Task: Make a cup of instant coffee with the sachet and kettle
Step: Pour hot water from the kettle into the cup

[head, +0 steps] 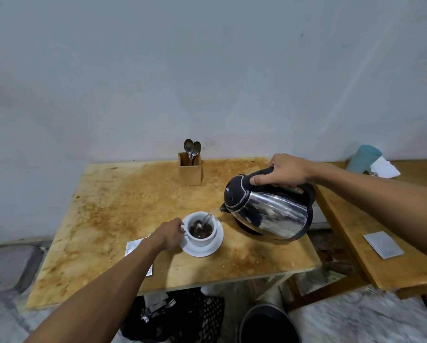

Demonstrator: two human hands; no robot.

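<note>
A white cup stands on a white saucer near the middle of the stained wooden table. Dark coffee powder and liquid sit inside the cup. My left hand grips the cup's handle on its left side. My right hand is closed around the black handle of a steel kettle, which is tilted left above the table. A thin stream of water falls from the spout into the cup. A silver sachet lies flat on the table, partly hidden under my left forearm.
A wooden holder with two spoons stands at the table's back edge. A second wooden table at the right carries another sachet, a teal cup and white paper. A dark bin and black bag lie on the floor below.
</note>
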